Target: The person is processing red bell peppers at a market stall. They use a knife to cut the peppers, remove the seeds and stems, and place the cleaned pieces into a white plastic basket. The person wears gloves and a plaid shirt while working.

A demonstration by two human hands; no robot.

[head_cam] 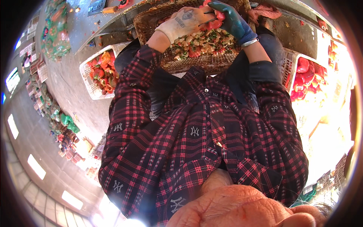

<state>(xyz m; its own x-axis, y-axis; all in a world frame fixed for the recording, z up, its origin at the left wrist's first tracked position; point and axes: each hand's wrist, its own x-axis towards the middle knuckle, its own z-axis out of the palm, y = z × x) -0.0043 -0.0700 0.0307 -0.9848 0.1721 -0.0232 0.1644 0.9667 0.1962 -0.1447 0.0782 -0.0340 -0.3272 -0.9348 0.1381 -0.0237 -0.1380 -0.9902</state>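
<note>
My left hand point(185, 23), in a pale work glove with dark-stained fingertips, touches a red bell pepper point(213, 25) at the top centre. On the pepper's other side is my right hand point(235, 21), in a blue-green coated glove, its fingers curled around the red flesh. Part of the pepper is hidden by the gloves, and whether a tool is held cannot be told. Beneath both hands lies a brown, dirty plastic crate point(198, 61) holding pale pepper cores, seeds and green and red scraps point(210, 42).
A white crate point(92, 92) of red and orange pepper pieces stands at the left. Another white crate point(289, 63) with glossy red peppers is at the right. Above left, a metal tabletop point(93, 25) has scraps on it, and a green net sack point(55, 31) lies beyond.
</note>
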